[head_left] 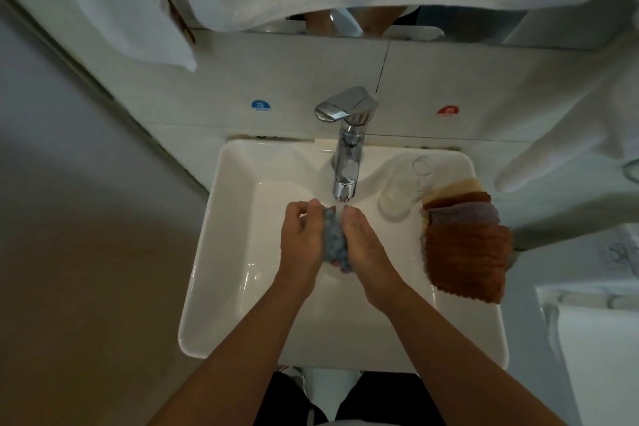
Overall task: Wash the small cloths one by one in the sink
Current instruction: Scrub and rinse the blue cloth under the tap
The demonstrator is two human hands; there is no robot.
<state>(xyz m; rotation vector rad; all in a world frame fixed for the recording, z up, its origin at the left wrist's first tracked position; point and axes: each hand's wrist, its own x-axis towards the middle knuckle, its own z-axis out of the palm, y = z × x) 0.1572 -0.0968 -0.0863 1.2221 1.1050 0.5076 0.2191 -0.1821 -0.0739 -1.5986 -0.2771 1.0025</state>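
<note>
Blue-grey and soft, the cloth (333,240) is being held bunched between the left hand (302,239) and right hand (361,242), both gripping it under the running tap (345,149) over the sink (221,252), likely limp, wet, best gripped bunched.

The scene is dim and slightly soft throughout. Pale glare streaks the white sink (221,252) basin left of the chrome faucet (345,162), which carries bright highlights. Wide-angle distortion bends the walls far from the sink.
</note>
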